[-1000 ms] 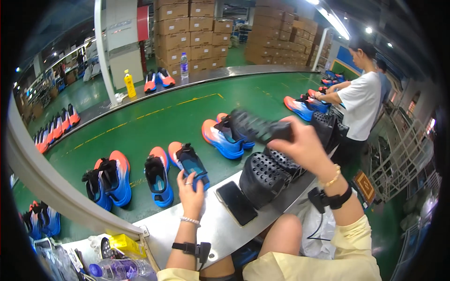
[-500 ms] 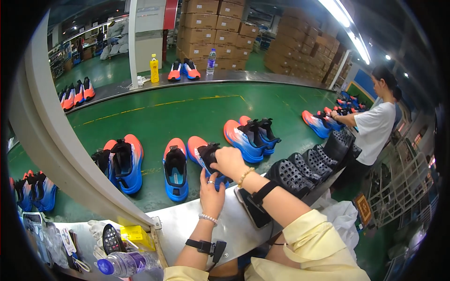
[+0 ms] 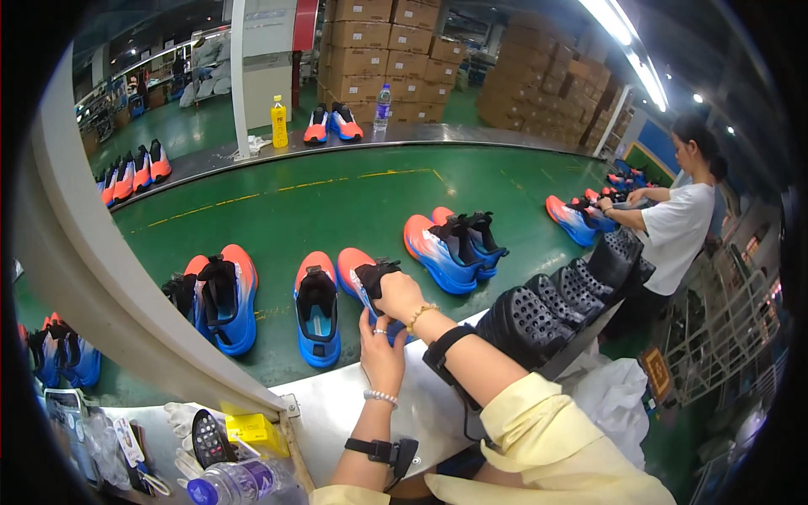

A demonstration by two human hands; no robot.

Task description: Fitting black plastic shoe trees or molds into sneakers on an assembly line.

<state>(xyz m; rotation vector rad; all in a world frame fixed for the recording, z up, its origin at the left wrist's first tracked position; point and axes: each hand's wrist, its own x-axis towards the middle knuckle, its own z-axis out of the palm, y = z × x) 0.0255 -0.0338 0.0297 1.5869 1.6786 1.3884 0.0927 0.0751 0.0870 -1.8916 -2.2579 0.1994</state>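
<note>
A sneaker (image 3: 357,265) with an orange toe, blue sides and black collar stands on the green surface in front of me. My left hand (image 3: 380,349) holds it low at the side and heel, fingers pointing up along it. Over its opening, my right hand (image 3: 399,299) is curled at the collar; the fingertips are hidden by the hand and shoe. Just left stands a like sneaker (image 3: 317,316), upright, a blue insole visible inside. Another pair of sneakers (image 3: 446,252) lies just beyond my right hand.
Black perforated clogs (image 3: 526,324) line the right edge. A white post (image 3: 151,295) curves past on the left, with more sneakers (image 3: 223,303) beside it. A purple-capped bottle (image 3: 231,484) lies lower left. At far right a person (image 3: 686,198) handles shoes.
My right hand has moved slightly left and down, deeper at the shoe's collar. My left hand still holds the side. The person at far right has raised an arm.
</note>
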